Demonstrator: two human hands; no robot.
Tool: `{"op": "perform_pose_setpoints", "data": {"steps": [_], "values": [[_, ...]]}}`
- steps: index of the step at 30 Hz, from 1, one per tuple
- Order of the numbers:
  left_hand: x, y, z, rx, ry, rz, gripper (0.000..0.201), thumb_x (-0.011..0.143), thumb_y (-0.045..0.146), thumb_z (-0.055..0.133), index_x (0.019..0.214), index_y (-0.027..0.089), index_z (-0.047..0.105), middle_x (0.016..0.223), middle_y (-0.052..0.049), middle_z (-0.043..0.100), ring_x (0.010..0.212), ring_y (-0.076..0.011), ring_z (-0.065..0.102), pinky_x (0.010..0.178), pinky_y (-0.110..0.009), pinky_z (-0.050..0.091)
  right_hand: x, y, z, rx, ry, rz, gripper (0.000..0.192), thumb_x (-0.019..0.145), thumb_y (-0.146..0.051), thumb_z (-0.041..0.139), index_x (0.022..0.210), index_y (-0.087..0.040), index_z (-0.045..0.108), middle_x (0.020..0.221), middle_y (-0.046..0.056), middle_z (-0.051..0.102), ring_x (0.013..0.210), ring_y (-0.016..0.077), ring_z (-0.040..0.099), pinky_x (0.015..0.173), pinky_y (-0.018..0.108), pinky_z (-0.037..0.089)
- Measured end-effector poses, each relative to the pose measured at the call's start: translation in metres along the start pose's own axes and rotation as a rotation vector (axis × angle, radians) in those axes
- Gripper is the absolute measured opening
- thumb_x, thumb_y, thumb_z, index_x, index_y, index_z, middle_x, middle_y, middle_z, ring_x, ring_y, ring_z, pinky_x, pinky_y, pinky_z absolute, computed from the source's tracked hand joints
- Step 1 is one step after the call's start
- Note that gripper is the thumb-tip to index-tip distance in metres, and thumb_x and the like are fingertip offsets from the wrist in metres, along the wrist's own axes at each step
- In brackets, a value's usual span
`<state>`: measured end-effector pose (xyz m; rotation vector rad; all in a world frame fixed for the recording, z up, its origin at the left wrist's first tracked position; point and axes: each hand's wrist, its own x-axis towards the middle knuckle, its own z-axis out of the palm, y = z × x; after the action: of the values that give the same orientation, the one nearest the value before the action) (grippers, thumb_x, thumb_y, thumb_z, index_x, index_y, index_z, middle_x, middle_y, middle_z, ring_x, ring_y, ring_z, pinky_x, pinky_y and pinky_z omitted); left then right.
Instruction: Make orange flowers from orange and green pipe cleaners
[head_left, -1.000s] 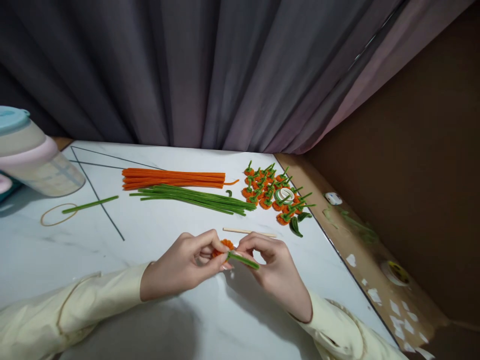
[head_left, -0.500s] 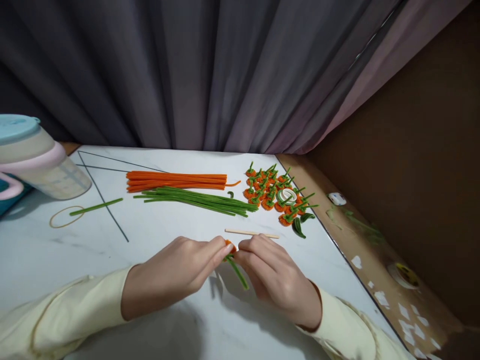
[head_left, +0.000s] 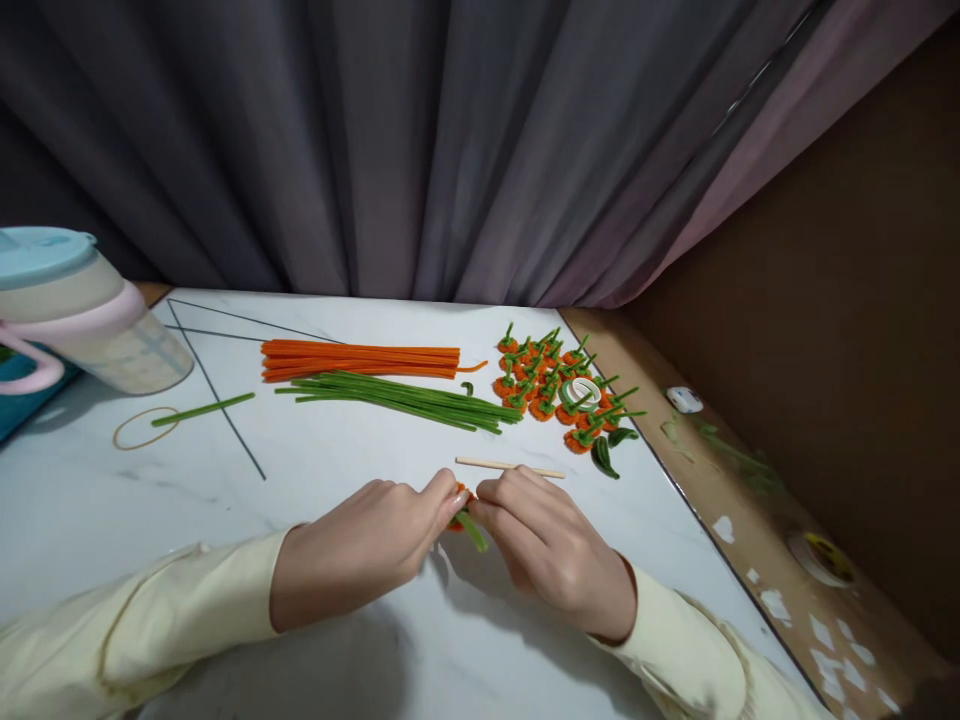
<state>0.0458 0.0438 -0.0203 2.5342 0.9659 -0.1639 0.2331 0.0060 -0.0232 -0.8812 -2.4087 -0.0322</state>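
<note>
My left hand and my right hand meet fingertip to fingertip over the white marble table. Between them they pinch a small orange pipe-cleaner flower with a green stem; the stem sticks out downward and to the right, and the orange head is mostly hidden by my fingers. A thin wooden stick lies just beyond my right hand. Farther back lie a bundle of orange pipe cleaners and a bundle of green pipe cleaners.
A pile of several finished orange flowers with green stems sits at the back right, with a white tape roll on it. A pale jug with a blue lid stands at left. A rubber band and one green stem lie nearby.
My hands turned over the flower, knuckles up. Its green stem swung from pointing right to pointing down and right, and looks shorter now. The view shifted slightly.
</note>
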Motion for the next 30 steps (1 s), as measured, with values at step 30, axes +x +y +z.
{"op": "perform_pose_setpoints", "data": {"steps": [30], "values": [[0.012,-0.021,0.007,-0.605,0.101,0.168,0.025,0.099,0.032,0.024,0.113,0.021,0.041,0.072,0.002,0.059,0.059,-0.0132,0.057,0.062,-0.024,0.043,0.002,0.007,0.002,0.468,0.203,0.484,0.014,0.085,-0.010,0.050,0.075,-0.017,0.058,0.072,0.003,0.058,0.064,0.0135,0.054,0.056,0.025,0.043]]}}
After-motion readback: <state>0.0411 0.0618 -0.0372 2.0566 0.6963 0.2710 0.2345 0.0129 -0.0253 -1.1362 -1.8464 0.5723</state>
